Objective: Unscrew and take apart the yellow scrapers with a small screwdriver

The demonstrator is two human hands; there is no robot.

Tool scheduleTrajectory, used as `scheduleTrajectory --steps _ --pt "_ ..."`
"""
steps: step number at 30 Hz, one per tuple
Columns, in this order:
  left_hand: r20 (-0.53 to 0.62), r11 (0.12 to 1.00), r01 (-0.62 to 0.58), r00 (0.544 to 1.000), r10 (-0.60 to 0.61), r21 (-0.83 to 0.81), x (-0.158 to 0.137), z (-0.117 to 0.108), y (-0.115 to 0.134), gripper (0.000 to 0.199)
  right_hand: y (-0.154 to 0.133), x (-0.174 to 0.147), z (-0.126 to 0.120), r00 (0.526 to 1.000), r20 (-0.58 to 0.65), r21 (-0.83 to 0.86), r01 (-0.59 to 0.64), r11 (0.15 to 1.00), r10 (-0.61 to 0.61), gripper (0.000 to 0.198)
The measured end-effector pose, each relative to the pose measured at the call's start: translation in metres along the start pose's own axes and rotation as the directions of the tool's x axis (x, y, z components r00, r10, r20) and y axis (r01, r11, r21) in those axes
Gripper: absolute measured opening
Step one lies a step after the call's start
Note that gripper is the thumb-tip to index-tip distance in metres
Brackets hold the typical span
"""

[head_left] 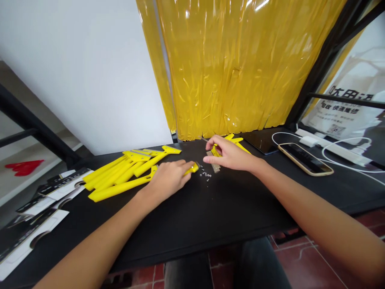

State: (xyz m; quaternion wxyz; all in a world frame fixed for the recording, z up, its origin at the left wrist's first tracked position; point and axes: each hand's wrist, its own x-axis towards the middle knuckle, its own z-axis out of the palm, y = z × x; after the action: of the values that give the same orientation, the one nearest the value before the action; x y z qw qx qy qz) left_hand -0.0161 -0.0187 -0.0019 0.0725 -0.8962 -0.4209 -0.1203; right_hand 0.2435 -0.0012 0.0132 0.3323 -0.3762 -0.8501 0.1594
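My left hand (171, 176) is closed over a yellow scraper (190, 169), whose head end shows past the fingertips. Its long yellow handle seems to run back under the palm, beside a pile of similar yellow scrapers (120, 172). To the right, my right hand (227, 152) has curled fingers just above flat metal blades (214, 163). A thin, dark tip (203, 139) shows beyond its knuckles; whether the hand grips it is unclear. Several small screws and nuts (205, 174) lie scattered between the hands. More yellow pieces (236, 140) are partly hidden behind the right hand.
On the black table (192, 216), a phone (305, 158), a dark tablet-like slab (260, 141) and a white power strip (337, 148) with cables lie at right. Black-and-white cardboard sleeves (45, 212) are stacked at left. A yellow plastic curtain (234, 72) hangs behind.
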Motion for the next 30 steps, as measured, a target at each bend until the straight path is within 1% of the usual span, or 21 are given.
scheduleTrajectory --steps 2,4,6,10,13,18,20,21,23,25,27,30 --pt "0.051 0.986 -0.099 0.994 0.093 0.133 -0.003 0.000 0.004 0.033 -0.003 -0.001 0.007 0.994 0.105 0.096 -0.043 0.994 0.033 0.055" --pt "0.062 0.967 -0.137 0.990 0.127 0.214 -0.003 -0.003 0.006 0.034 -0.006 -0.003 0.016 0.978 0.208 0.131 -0.054 0.990 0.026 0.070" --pt "0.047 0.954 -0.150 0.989 0.143 0.259 -0.003 -0.007 0.008 0.036 -0.006 -0.004 0.023 0.970 0.245 0.149 -0.050 0.987 0.012 0.077" --pt "-0.002 0.947 -0.119 0.992 0.125 0.300 -0.001 -0.009 0.010 0.036 -0.004 -0.005 0.029 0.977 0.209 0.193 -0.081 0.978 0.039 0.081" --pt "-0.020 0.946 -0.099 0.994 0.111 0.309 -0.001 -0.006 0.011 0.036 -0.005 -0.006 0.030 0.984 0.169 0.181 -0.078 0.980 0.047 0.083" --pt "-0.006 0.928 -0.152 0.987 0.163 0.341 0.000 0.002 0.013 0.036 -0.007 -0.006 0.033 0.985 0.171 0.102 -0.058 0.993 0.040 0.086" --pt "-0.018 0.930 -0.161 0.984 0.177 0.330 0.000 0.004 0.013 0.039 -0.007 -0.006 0.034 0.985 0.170 0.086 -0.049 0.995 0.034 0.088" --pt "-0.033 0.938 -0.145 0.986 0.164 0.314 0.001 0.005 0.013 0.040 -0.007 -0.006 0.034 0.986 0.166 0.083 -0.045 0.995 0.031 0.088" --pt "-0.058 0.959 -0.083 0.993 0.102 0.271 0.001 0.006 0.013 0.042 -0.008 -0.006 0.032 0.987 0.157 0.087 -0.045 0.995 0.031 0.088" --pt "-0.057 0.972 -0.025 0.998 0.039 0.232 0.001 0.007 0.013 0.039 -0.008 -0.006 0.029 0.986 0.163 0.093 -0.059 0.994 0.043 0.083" --pt "-0.045 0.979 -0.009 0.999 0.018 0.202 0.001 0.008 0.013 0.034 -0.009 -0.006 0.025 0.982 0.179 0.098 -0.077 0.992 0.059 0.078" --pt "-0.059 0.982 -0.006 0.998 0.018 0.188 0.001 0.008 0.012 0.031 -0.008 -0.006 0.023 0.982 0.178 0.109 -0.092 0.990 0.071 0.076"
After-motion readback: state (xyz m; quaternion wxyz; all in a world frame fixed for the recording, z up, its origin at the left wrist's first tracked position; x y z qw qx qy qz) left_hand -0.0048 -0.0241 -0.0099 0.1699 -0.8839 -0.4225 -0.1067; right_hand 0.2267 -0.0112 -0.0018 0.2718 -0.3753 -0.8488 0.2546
